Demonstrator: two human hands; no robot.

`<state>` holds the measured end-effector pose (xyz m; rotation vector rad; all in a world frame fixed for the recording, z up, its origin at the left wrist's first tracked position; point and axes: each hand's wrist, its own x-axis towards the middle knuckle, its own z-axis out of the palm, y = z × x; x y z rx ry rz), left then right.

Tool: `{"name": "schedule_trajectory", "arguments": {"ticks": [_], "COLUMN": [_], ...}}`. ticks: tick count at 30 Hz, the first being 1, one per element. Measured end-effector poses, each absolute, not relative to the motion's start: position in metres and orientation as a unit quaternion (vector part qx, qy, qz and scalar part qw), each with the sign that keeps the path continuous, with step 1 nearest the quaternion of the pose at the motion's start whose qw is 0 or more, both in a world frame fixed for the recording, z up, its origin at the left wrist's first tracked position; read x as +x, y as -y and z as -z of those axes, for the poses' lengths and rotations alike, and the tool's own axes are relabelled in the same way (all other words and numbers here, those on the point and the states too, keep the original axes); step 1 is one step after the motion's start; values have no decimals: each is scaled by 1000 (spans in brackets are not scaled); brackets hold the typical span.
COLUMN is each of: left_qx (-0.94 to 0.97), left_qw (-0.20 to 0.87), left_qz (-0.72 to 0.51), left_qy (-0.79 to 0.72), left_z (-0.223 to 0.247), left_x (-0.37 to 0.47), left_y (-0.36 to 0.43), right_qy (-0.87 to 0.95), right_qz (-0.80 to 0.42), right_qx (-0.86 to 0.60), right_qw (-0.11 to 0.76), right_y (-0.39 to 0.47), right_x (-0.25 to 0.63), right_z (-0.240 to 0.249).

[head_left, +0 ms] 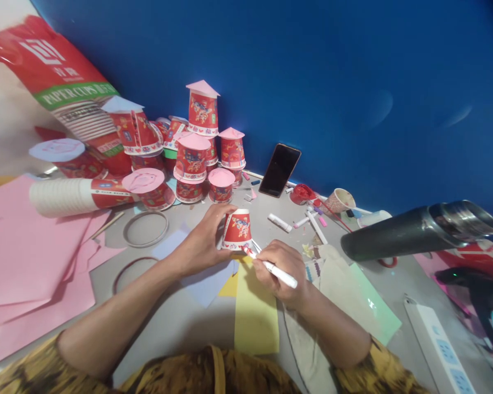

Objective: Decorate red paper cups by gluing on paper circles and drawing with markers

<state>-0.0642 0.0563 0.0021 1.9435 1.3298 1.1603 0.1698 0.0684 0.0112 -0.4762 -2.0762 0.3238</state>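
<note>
My left hand (203, 236) is wrapped round the side of a red patterned paper cup (238, 229), which is upside down with its white base on top. A white marker pen (278, 272) is gripped in my right hand (285, 271), its red tip at the cup's printed rim. Whether the tip touches the rim I cannot tell. Beneath my hands lie a yellow paper sheet (257, 312) and a lilac sheet (209, 282). Behind them stand several upturned red cups with pink paper cone tops, one stacked tower (191, 158) among them.
Pink paper sheets (28, 246) and a row of nested cups (66, 197) lie left, near a tape ring (145, 229). A phone (280, 169) leans on the blue wall. To the right are a dark flask (398, 232), a power strip (439, 339) and a glue gun (472, 290).
</note>
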Motion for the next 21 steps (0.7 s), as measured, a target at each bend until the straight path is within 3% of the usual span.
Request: {"name": "schedule_trajectory", "arguments": {"ticks": [21], "left_qx": [716], "left_qw": [259], "left_qz": [-426], "left_qy": [-489], "left_z": [-3], "left_x": [-64], "left_y": [-56], "right_qy": [848], "right_qz": [-134], "right_qx": [-195], "right_qw": [474], "right_y": [-69], "right_x": [170], "right_z": [-11]}}
